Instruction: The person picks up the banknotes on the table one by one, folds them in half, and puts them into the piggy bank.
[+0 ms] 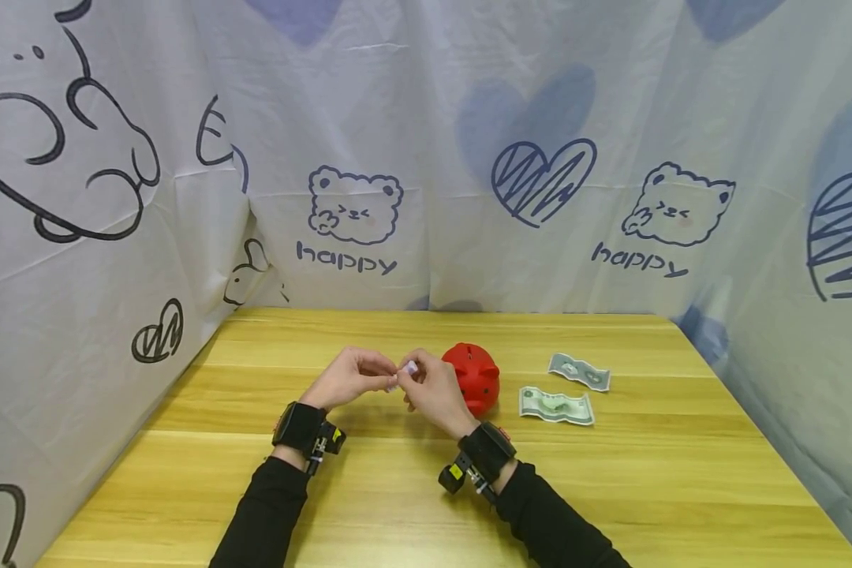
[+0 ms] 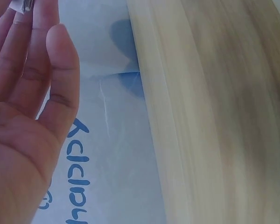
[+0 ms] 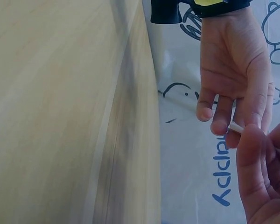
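Observation:
Between my two hands is a small, pale folded paper note (image 1: 411, 368). My left hand (image 1: 351, 374) pinches one side of it with thumb and fingertips. My right hand (image 1: 435, 391) pinches it from the other side, fingertips meeting those of the left. The layered edge of the folded paper note (image 2: 24, 4) shows at the top of the left wrist view. A red piggy bank (image 1: 477, 379) stands just beyond my right hand, its slot on top and its left side partly hidden by that hand.
Right of the piggy bank, a green banknote (image 1: 556, 406) and a greyer banknote (image 1: 580, 371) lie creased on the wooden table (image 1: 369, 497). A printed white cloth (image 1: 440, 260) hangs behind the table and along both sides.

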`<action>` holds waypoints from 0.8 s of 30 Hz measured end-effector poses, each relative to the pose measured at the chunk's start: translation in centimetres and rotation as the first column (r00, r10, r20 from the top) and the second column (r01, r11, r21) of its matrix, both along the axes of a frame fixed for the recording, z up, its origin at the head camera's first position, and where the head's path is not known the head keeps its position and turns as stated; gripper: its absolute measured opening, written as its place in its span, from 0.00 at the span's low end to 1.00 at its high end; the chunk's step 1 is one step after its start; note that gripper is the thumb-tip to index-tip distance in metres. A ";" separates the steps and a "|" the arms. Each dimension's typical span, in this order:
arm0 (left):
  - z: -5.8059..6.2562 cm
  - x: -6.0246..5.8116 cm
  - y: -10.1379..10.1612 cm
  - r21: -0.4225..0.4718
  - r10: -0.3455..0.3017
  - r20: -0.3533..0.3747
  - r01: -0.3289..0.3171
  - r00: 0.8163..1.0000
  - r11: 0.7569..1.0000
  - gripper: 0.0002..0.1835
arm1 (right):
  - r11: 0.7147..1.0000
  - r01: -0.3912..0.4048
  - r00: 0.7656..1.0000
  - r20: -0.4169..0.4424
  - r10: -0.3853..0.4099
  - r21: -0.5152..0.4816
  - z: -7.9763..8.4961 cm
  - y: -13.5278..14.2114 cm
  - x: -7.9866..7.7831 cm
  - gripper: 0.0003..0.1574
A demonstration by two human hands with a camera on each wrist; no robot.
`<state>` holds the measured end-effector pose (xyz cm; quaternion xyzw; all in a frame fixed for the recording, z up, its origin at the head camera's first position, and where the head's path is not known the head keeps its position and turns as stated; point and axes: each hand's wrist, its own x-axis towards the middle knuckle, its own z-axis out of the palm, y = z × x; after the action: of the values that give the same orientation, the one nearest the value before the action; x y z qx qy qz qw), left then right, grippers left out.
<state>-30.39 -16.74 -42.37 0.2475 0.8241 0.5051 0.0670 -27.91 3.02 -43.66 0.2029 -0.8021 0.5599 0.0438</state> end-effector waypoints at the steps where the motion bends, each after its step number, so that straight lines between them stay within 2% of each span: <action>1: 0.0 0.0 0.0 -0.001 0.000 -0.002 0.000 1.000 1.000 0.10 | 1.000 0.005 1.000 0.000 -0.005 -0.011 0.0 0.0 0.0 0.04; 10: -0.1 0.0 -0.1 -0.003 -0.005 -0.028 0.005 1.000 1.000 0.09 | 0.998 0.049 0.998 -0.035 -0.051 -0.048 0.0 0.0 0.1 0.03; 17: 0.0 0.1 -0.1 0.036 0.003 -0.008 -0.003 1.000 0.999 0.06 | 0.996 0.026 1.000 -0.015 -0.027 -0.080 0.0 -0.1 0.0 0.06; 24: -0.1 0.0 0.1 0.057 0.014 0.007 -0.015 1.000 0.998 0.05 | 0.999 0.019 0.999 -0.038 -0.021 -0.049 0.0 0.0 -0.1 0.07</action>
<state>-30.44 -16.63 -42.52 0.2417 0.8110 0.5295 0.0592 -28.06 3.03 -43.64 0.2047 -0.7892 0.5747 0.0697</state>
